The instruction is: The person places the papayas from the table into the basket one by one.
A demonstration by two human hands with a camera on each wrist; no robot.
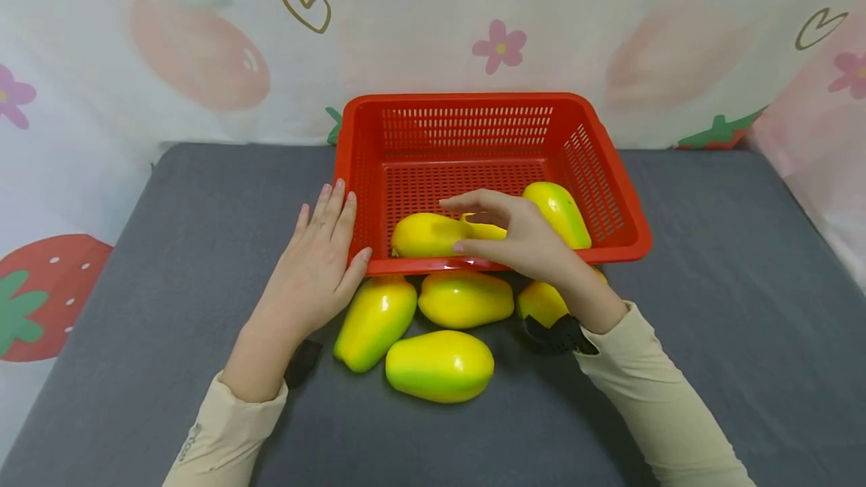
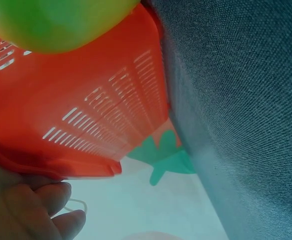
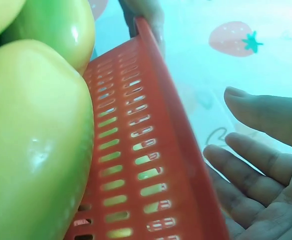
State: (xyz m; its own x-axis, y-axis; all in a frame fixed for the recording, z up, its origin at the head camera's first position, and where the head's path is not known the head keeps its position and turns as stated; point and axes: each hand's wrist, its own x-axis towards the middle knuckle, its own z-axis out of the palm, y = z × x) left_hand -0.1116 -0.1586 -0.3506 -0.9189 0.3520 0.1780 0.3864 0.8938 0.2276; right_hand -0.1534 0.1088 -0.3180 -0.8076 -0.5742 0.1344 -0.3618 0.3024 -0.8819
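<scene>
My left hand (image 1: 311, 269) rests with straight fingers on the left rim of a red plastic basket (image 1: 473, 265). In the left wrist view, its fingertips (image 2: 61, 195) lie against that rim. Over the basket's front side hovers my right hand (image 1: 528, 235), thumb and fingers apart and nothing between them. Below it lie a yellow papaya (image 1: 426, 235) and another, partly hidden papaya (image 1: 487, 231). A third papaya (image 1: 558, 213) leans at the basket's right end. The right wrist view shows the same relaxed hand (image 3: 265, 175) beyond the slotted basket wall (image 3: 150, 125).
Outside the basket's front wall lie several yellow-green papayas, among them a left one (image 1: 375, 322), a middle one (image 1: 467, 299) and a nearest one (image 1: 440, 367). Another papaya (image 1: 541, 305) is partly covered by my right wrist. A printed curtain (image 1: 419, 36) hangs behind the grey table (image 1: 710, 284).
</scene>
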